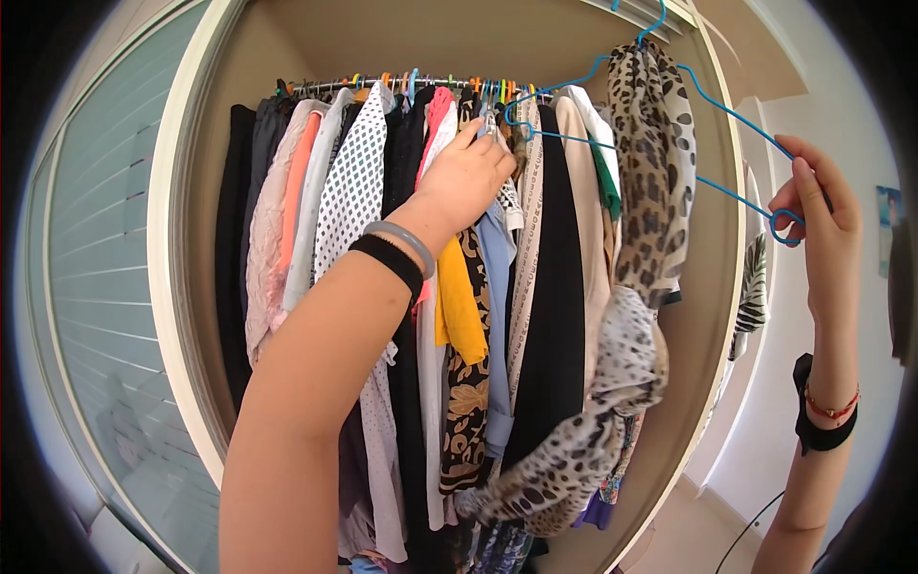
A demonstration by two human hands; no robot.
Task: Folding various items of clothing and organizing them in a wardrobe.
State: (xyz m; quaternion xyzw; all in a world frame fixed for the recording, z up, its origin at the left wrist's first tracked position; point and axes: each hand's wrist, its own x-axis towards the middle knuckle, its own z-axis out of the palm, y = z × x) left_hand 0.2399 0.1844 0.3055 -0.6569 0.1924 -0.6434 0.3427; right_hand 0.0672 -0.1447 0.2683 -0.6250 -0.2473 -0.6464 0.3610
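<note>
A blue hanger (734,113) is in my right hand (820,196), at the right outside the wardrobe. The fingers close around its right end, by the small loop. Over its middle hangs a leopard-print scarf (650,163), gathered at the top; its lower end (564,469) trails to the left across the clothes and looks blurred. My left hand (466,182) reaches up among the hanging clothes just below the rail (330,88). Its fingers are bent in among the garments and hangers, and what they grip is hidden. A yellow garment (461,306) hangs below that hand.
Tightly packed clothes fill the wardrobe, including a white patterned shirt (356,182) and black trousers (555,316). A frosted glass door (115,287) stands at the left. The wardrobe's pale side edge (729,316) runs between the scarf and my right arm. A dark cable (751,534) lies low at the right.
</note>
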